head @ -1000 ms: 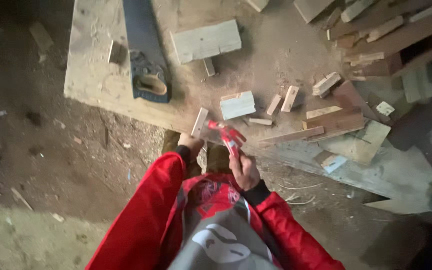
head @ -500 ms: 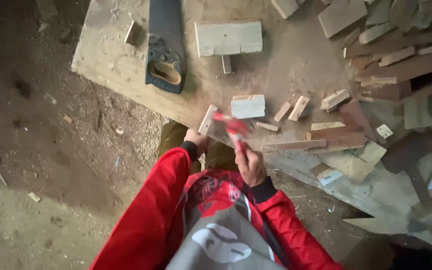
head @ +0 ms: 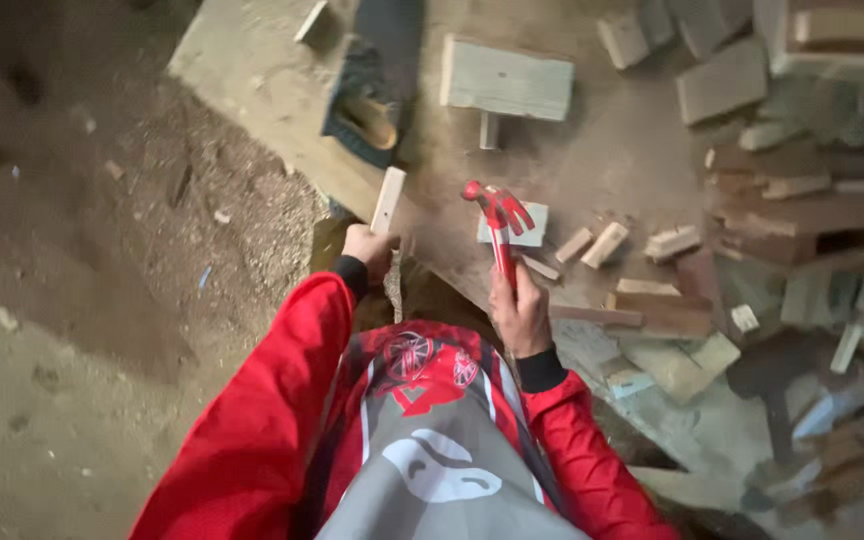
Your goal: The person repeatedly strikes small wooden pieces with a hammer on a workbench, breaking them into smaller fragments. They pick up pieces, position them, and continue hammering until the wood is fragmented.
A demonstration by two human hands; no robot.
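Note:
My left hand (head: 368, 250) grips a short pale wooden strip (head: 388, 200) and holds it upright near the front edge of a low wooden board (head: 252, 70). My right hand (head: 520, 312) is closed around the handle of a red claw hammer (head: 497, 215), whose head is raised above the board, to the right of the strip. Just behind the hammer head lies a small pale block (head: 532, 222) on the board. Red sleeves cover both arms.
A handsaw (head: 372, 95) with a dark handle lies on the board at the back. A flat pale plank piece (head: 507, 80) rests beside it. Several small wood offcuts (head: 602, 243) and a heap of scrap timber (head: 802, 200) fill the right side. Dirt floor (head: 72, 250) spreads on the left.
The camera has drawn closer to the board. My right hand has lifted the hammer so its head stands higher and apart from the strip held by my left hand.

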